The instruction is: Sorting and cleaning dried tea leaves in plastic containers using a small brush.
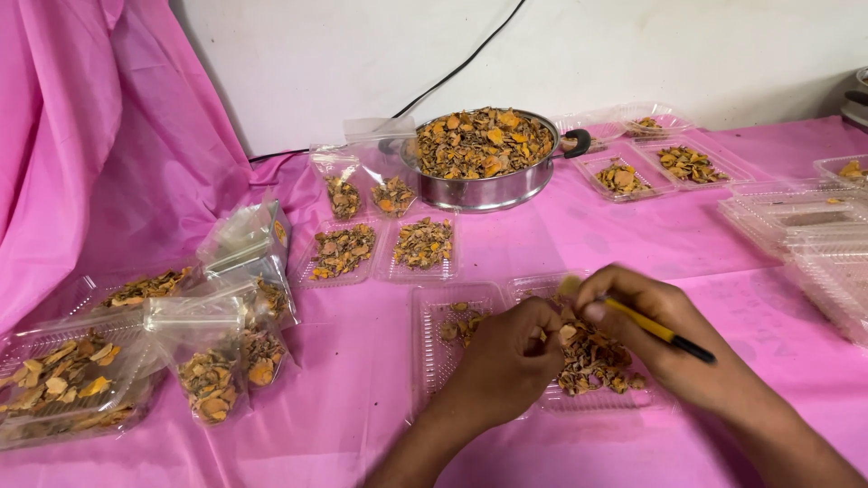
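Hands meet over a clear plastic tray (434, 312) near the front edge of the table (705, 244), which is draped in pink cloth. The left hand (506, 357) curls with its fingertips pinched on small dried orange-brown slices (592, 361) heaped in the tray's right half. The right hand (655, 330) is closed around a thin yellow and black stick (665, 333), while its fingertips pinch a pale piece just above the heap.

Behind the tray, two small clear trays (380, 248) of the same slices lie side by side, with two small clear pouches (366, 190) standing beyond them against a round steel pan (484, 190) piled full. Right of the pan lie more shallow trays (660, 167), each lightly filled, and a stack of empty clear lidded boxes (805, 226) lies at the right edge. On the left, filled clear pouches (226, 352) lean beside lidded boxes (63, 380) packed with slices.
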